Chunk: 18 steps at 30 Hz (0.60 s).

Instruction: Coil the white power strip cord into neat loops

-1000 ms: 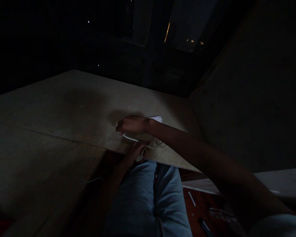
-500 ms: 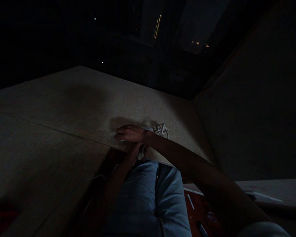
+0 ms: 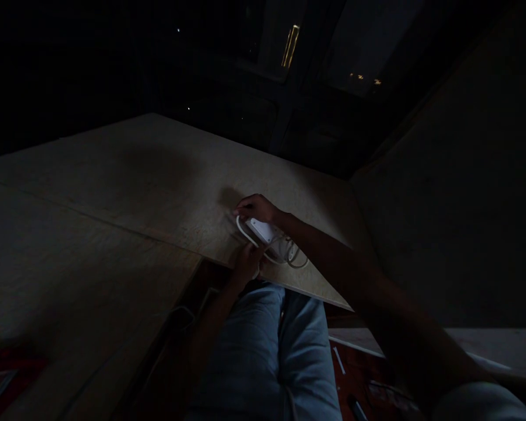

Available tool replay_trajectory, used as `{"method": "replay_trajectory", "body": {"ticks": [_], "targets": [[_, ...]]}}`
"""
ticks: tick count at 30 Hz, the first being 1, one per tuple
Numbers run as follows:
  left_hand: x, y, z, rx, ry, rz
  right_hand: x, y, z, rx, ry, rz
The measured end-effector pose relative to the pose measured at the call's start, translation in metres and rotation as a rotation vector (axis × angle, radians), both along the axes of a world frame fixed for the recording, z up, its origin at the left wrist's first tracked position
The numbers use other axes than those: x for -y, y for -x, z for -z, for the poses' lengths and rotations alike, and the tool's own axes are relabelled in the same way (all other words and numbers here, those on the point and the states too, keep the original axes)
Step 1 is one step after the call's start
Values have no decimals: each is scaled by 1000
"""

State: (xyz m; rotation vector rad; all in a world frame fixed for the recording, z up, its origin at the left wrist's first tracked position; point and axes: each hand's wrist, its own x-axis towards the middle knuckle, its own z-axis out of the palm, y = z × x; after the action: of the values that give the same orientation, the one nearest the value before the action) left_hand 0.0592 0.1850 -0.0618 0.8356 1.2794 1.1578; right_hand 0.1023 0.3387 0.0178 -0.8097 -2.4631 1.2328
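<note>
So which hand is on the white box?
The right hand: it holds the box at its far end. The left hand sits lower, at the board's edge, by the cable.

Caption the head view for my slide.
Right hand on a white block with looped cord, left hand at the edge of the wooden board.

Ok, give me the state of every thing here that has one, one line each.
right hand: fingers curled over the far end of the white block, holding it.
white block: lying flat on the board, partly covered by the right hand.
white cord: slack, in loose loops beside the block.
left hand: at the board's near edge, touching the cord; grip too dark to tell.
board: lying flat.
</note>
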Motion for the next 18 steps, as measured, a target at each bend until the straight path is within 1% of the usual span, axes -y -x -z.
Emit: {"method": "replay_trajectory", "body": {"ticks": [2, 4, 7, 9, 11, 13, 16, 18], "targets": [[-2, -1, 1, 1, -29, 2, -5, -7, 3, -78, 130, 112], [-3, -3, 2, 3, -56, 14, -9, -14, 6, -164, 220, 209], [-3, -6, 5, 7, -118, 28, -17, -26, 7, -274, 306, 359], [-3, -10, 6, -49, -136, 22, -22, -35, 5, -332, 356, 435], [-4, -14, 7, -151, -137, -1, -27, -43, 3, -388, 421, 475], [-5, -19, 9, -200, -114, -3, -30, -50, 2, -428, 490, 486], [-6, -24, 10, -123, -42, 65, -36, -58, 5, -461, 564, 515], [-8, -24, 10, -85, -52, 111, -39, -64, 11, -439, 594, 571]]}}
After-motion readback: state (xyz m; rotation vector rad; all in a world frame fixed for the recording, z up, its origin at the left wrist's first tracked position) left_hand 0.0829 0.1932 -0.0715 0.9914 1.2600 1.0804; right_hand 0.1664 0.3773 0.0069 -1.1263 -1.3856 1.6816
